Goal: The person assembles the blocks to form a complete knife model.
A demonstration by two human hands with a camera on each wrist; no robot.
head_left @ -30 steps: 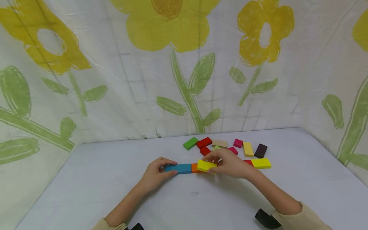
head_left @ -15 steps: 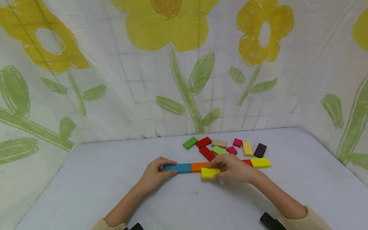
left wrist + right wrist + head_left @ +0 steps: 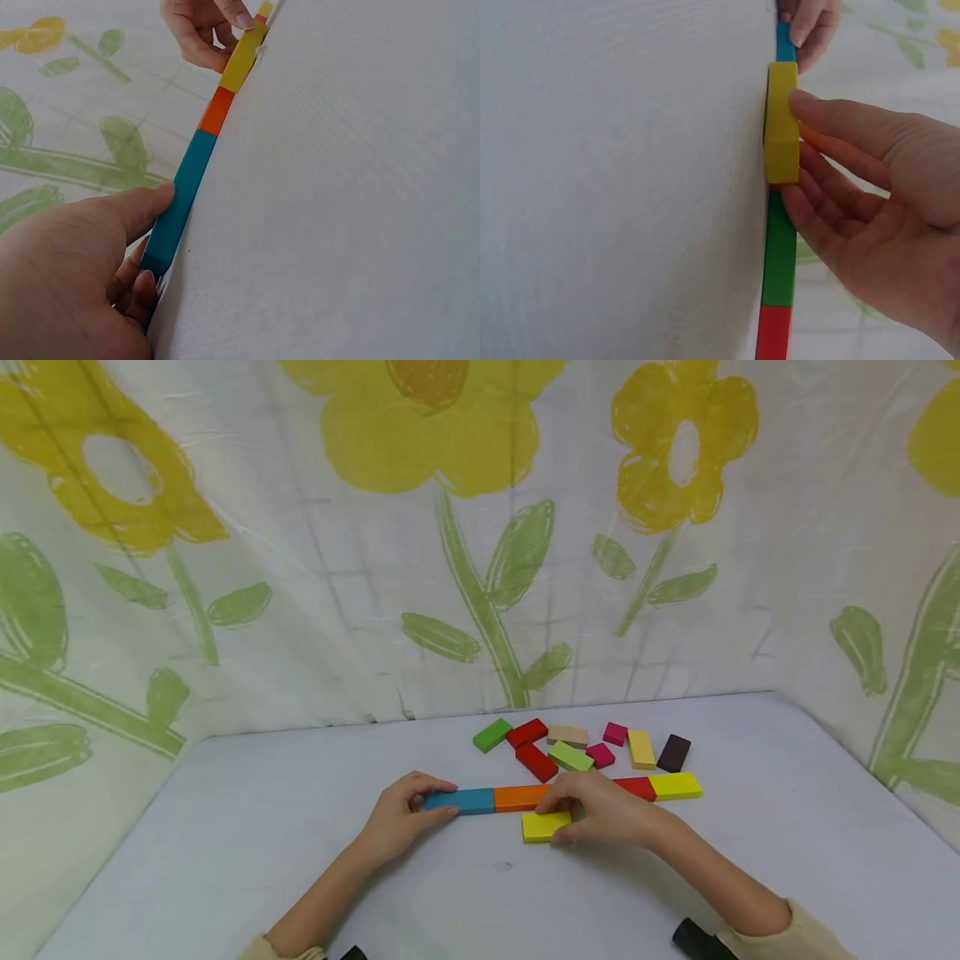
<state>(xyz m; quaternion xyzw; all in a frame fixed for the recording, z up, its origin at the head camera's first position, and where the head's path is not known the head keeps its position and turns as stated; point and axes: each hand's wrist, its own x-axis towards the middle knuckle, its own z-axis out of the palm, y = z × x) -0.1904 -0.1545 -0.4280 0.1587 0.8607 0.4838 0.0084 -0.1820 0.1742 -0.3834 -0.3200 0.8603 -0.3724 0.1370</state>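
Observation:
My left hand point(image 3: 399, 814) holds the left end of a blue wooden block point(image 3: 471, 801), thumb and fingers on opposite sides in the left wrist view. That block begins a straight row: an orange block point(image 3: 519, 798), a green block point(image 3: 780, 259), a red block point(image 3: 634, 788) and, at the right end, a yellow block point(image 3: 676, 786). Just in front of the row, my right hand point(image 3: 611, 812) pinches another yellow block point(image 3: 543, 827). Whether this one touches the table is hard to tell. In the head view the right hand hides the green block.
Behind the row lie several loose blocks, among them a green one point(image 3: 492, 736), a lime one point(image 3: 571, 757), a beige one point(image 3: 567, 736) and a dark brown one point(image 3: 674, 752). A flower-printed cloth point(image 3: 337, 652) stands behind the white table point(image 3: 262, 843).
The right hand has brought its yellow block from over the orange block down and toward the front of the row. Loose red and lime blocks behind are uncovered. The left hand stays put.

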